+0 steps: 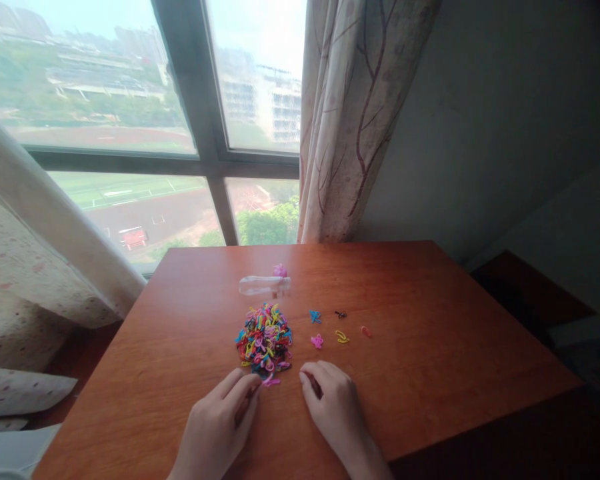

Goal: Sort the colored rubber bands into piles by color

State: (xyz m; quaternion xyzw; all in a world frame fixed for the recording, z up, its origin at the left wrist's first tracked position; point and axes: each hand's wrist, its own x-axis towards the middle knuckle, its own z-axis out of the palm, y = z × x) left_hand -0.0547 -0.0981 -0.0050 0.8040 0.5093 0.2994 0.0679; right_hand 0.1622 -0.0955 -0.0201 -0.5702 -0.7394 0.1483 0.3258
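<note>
A heap of small coloured elastic bands (265, 339) lies in the middle of a wooden table (430, 347). My left hand (223, 420) rests on the table just below the heap, fingertips pinched on a band at its near edge. My right hand (333, 403) lies to the right, fingers curled on the wood; whether it holds anything is hidden. Beside the heap lie single bands: blue (315, 316), dark (341, 314), pink (317, 341), yellow (341, 337) and orange (366, 331). A clear plastic bottle (264, 285) lies on its side behind the heap, with a pink cap (280, 270) next to it.
A window (180, 120) with a dark frame is behind the table. A patterned curtain (355, 113) hangs at the right of it, another curtain (45, 227) at the left. A dark piece of furniture (530, 293) stands to the right of the table.
</note>
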